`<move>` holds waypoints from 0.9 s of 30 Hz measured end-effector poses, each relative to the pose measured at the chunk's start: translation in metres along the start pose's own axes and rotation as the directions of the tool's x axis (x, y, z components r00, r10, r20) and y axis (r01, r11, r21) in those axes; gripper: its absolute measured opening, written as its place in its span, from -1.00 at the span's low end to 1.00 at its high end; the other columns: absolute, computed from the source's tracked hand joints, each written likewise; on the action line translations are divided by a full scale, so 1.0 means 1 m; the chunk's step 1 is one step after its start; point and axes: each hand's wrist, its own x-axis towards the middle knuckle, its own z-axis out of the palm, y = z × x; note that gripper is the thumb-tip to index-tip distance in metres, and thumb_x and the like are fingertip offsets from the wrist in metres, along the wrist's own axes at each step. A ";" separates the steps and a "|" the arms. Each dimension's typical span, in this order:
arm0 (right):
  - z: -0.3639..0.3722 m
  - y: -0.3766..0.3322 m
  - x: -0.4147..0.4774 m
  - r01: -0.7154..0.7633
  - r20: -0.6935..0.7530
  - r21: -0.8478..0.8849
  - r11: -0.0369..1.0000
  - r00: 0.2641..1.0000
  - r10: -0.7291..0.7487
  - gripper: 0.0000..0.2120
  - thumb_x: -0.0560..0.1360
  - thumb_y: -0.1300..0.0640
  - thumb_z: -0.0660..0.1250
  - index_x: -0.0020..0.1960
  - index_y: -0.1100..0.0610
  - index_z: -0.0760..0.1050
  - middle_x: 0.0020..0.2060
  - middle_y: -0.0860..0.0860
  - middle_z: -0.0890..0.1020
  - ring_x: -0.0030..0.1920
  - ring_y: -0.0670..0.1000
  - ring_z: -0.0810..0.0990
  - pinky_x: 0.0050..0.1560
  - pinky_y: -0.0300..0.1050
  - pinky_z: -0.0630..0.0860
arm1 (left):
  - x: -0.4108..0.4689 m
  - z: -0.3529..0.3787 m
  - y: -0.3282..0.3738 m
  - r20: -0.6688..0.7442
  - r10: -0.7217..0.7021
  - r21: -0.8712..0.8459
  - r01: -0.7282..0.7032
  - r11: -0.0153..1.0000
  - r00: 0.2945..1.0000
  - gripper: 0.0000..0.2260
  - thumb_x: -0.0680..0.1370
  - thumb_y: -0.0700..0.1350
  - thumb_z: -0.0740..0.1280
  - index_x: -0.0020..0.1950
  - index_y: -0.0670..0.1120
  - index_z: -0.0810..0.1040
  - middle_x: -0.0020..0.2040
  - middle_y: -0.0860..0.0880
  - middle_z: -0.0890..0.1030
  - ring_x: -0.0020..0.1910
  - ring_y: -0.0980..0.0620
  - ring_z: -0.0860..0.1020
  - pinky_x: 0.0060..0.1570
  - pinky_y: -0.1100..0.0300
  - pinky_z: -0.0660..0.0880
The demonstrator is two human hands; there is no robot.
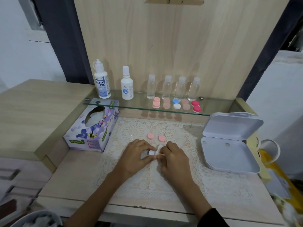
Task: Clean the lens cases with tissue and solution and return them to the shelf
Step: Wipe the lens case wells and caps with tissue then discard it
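Forearms, two, enter from the bottom edge over the counter (73,177), the right one dark-sleeved at the elbow. Item: left hand (138,154), its grip clamped on a small white lens case (151,152), fingers curled round it, over the lace mat (147,185). Item: right hand (173,157), its grip pinched together on a wad of white tissue (158,149), which touches the right side of that case. Item: pink cap (150,136) and second pink cap (162,138), flat on the mat just beyond the hands, side by side and apart. Item: tissue box (93,128), floral, left of the mat, its far end under the glass shelf (131,106). Item: white hinged box (229,141), open, at the right of the mat. On the shelf, left to right: large solution bottle (102,82) and small solution bottle (126,85), both upright; four clear bottles (151,87), capped, in a row. Before these stand a pink case (156,102), a beige case (166,103), a blue-and-white case (176,104), a second beige case (185,104) and a red case (196,106), each closed.
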 end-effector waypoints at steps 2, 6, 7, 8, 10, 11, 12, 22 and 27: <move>0.002 0.001 0.000 -0.005 0.009 -0.015 1.000 1.000 0.005 -0.86 0.28 0.21 0.45 -0.25 0.12 0.50 -0.27 -0.03 0.49 -0.30 0.01 0.46 -0.32 -0.19 0.32 | 0.000 0.000 0.000 0.000 -0.002 0.003 0.002 1.000 1.000 -0.68 0.44 0.25 0.30 -0.01 0.08 0.64 -0.08 0.21 0.59 -0.02 0.21 0.48 0.03 0.08 0.43; 0.005 0.002 0.000 -0.054 0.062 0.059 0.997 0.997 0.051 -0.89 0.34 0.21 0.38 -0.22 0.09 0.45 -0.25 -0.07 0.45 -0.28 -0.03 0.40 -0.24 -0.18 0.31 | 0.000 0.000 0.001 -0.001 -0.001 0.009 0.001 1.000 1.000 -0.70 0.44 0.22 0.30 0.00 0.07 0.64 -0.07 0.21 0.59 -0.02 0.20 0.48 0.03 0.07 0.43; 0.006 0.003 0.000 -0.102 0.084 0.124 0.987 0.992 0.091 -0.95 0.38 0.18 0.33 -0.21 0.09 0.45 -0.24 -0.10 0.44 -0.27 -0.05 0.39 -0.21 -0.16 0.30 | 0.000 0.000 0.001 0.000 -0.001 0.009 0.001 1.000 1.000 -0.70 0.43 0.21 0.30 0.00 0.08 0.64 -0.07 0.20 0.59 -0.02 0.20 0.48 0.03 0.07 0.43; 0.005 0.004 0.001 -0.167 0.117 0.217 0.962 0.983 0.144 -0.97 0.41 0.14 0.28 -0.20 0.08 0.46 -0.23 -0.13 0.43 -0.24 -0.07 0.39 -0.19 -0.15 0.30 | 0.000 0.000 0.000 0.003 -0.003 0.010 0.003 1.000 1.000 -0.71 0.43 0.21 0.30 0.00 0.08 0.64 -0.07 0.20 0.58 -0.02 0.20 0.48 0.03 0.06 0.43; 0.001 0.006 0.001 -0.275 0.145 0.427 0.861 0.961 0.234 -0.91 0.46 0.09 0.24 -0.20 0.06 0.46 -0.22 -0.13 0.45 -0.19 -0.09 0.44 -0.18 -0.11 0.36 | 0.000 0.000 -0.001 0.009 -0.002 0.007 0.002 1.000 1.000 -0.71 0.42 0.20 0.30 0.01 0.10 0.64 -0.07 0.20 0.58 -0.02 0.19 0.47 0.03 0.06 0.43; -0.002 0.006 0.002 -0.294 0.125 0.510 0.809 0.955 0.269 -0.89 0.48 0.11 0.25 -0.21 0.06 0.47 -0.22 -0.11 0.47 -0.19 -0.09 0.46 -0.18 -0.12 0.39 | 0.000 0.000 -0.002 0.011 0.001 0.007 -0.001 1.000 1.000 -0.71 0.42 0.20 0.30 0.01 0.10 0.64 -0.07 0.19 0.58 -0.02 0.18 0.48 0.02 0.06 0.43; -0.006 0.006 0.002 -0.304 0.097 0.569 0.764 0.947 0.305 -0.88 0.50 0.15 0.28 -0.22 0.07 0.49 -0.23 -0.08 0.49 -0.20 -0.09 0.48 -0.19 -0.15 0.40 | -0.001 0.000 -0.002 0.012 0.003 0.008 -0.003 1.000 1.000 -0.70 0.42 0.20 0.29 0.01 0.09 0.64 -0.07 0.19 0.58 -0.03 0.17 0.48 0.01 0.06 0.43; 0.002 0.002 -0.005 -0.062 -0.033 0.026 0.998 0.997 0.063 -0.83 0.44 0.04 0.30 -0.27 0.06 0.59 -0.29 -0.07 0.45 -0.34 -0.06 0.40 -0.32 -0.17 0.30 | 0.000 -0.001 0.002 -0.003 0.002 0.010 -0.002 1.000 1.000 -0.67 0.43 0.24 0.28 0.01 0.06 0.64 -0.07 0.18 0.59 -0.02 0.17 0.49 0.03 0.08 0.43; 0.003 0.005 -0.004 0.007 -0.050 0.020 1.000 0.999 -0.006 -0.95 0.39 0.13 0.36 -0.20 0.11 0.56 -0.26 -0.04 0.49 -0.33 -0.02 0.44 -0.29 -0.19 0.30 | -0.001 0.000 0.001 -0.005 0.002 0.023 -0.002 1.000 1.000 -0.67 0.43 0.24 0.29 0.00 0.06 0.64 -0.08 0.18 0.59 -0.02 0.18 0.49 0.03 0.11 0.42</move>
